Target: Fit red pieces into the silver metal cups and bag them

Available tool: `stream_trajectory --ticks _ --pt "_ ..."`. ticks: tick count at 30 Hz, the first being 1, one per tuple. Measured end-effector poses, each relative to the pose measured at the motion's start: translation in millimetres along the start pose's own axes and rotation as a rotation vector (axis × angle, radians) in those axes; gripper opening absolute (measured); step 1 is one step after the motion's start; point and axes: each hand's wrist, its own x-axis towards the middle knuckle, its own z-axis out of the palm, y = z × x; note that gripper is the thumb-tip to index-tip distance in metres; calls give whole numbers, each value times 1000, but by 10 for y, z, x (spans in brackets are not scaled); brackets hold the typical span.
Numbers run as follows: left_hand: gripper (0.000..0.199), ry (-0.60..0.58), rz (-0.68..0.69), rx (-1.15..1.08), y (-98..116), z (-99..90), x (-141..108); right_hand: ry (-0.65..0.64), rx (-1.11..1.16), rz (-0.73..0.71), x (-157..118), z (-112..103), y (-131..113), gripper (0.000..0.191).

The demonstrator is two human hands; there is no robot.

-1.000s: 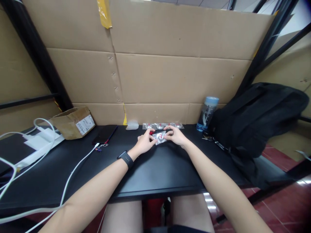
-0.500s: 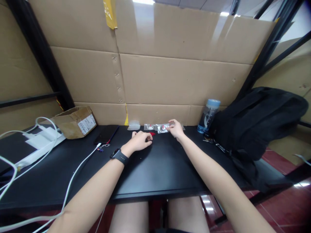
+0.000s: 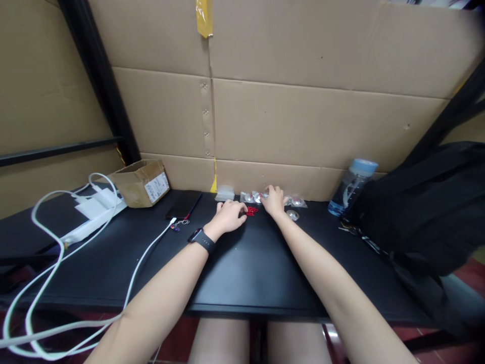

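Note:
My left hand point(image 3: 230, 216) hovers low over the black table, fingers curved and thumb apart, with nothing visible in it. Its fingertips are beside a small pile of red pieces point(image 3: 251, 211). At the back of the table, my right hand point(image 3: 275, 202) reaches over a row of clear packets, its fingers bent and spread, touching or just above them. Left of it is a clear packet point(image 3: 249, 197) with a round silvery item inside; to its right lies a similar packet point(image 3: 297, 201). A loose round disc point(image 3: 293, 215) sits by my right wrist. My right hand hides the middle packets.
A stack of clear plastic sleeves point(image 3: 225, 192) lies against the cardboard wall point(image 3: 265, 126). Leftward are a phone point(image 3: 184, 205), an open cardboard box point(image 3: 142, 184) and white cables point(image 3: 147, 253). Rightward stand a water bottle point(image 3: 352, 187) and a black backpack point(image 3: 424, 207).
The view has shifted, so the scene sits further right. My right hand has let go of a packet's edge, and that packet now lies in the row. More red pieces and the loose disc show.

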Motion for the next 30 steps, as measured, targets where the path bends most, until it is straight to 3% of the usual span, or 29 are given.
stream_trajectory --ticks 3,5,7,10,13,16,19,22,27,30 --pt "25 109 -159 -13 33 32 16 -5 219 -323 -322 -196 -211 15" --pt "29 157 -273 -44 58 53 28 -104 390 -592 -643 -311 -408 13" --pt "31 180 -351 -85 81 70 41 -168 459 -724 -985 -375 -600 14" --pt "32 220 -443 -136 100 84 57 -83 474 -663 -1385 -383 -800 11" --pt "34 285 -517 -164 99 79 68 -107 512 -653 -1566 -355 -882 12" --pt "34 328 -583 -212 90 58 72 -130 542 -712 -1547 -328 -886 21" --pt "33 339 -628 -273 88 40 68 -63 499 -623 -1447 -314 -866 28" --pt "33 351 -633 -266 94 44 66 -81 480 -595 -1443 -319 -870 32" --pt "33 334 -650 -226 102 70 68 -151 517 -696 -1527 -327 -891 29" --pt "33 321 -618 -185 117 87 69 -120 468 -613 -1467 -315 -863 31"
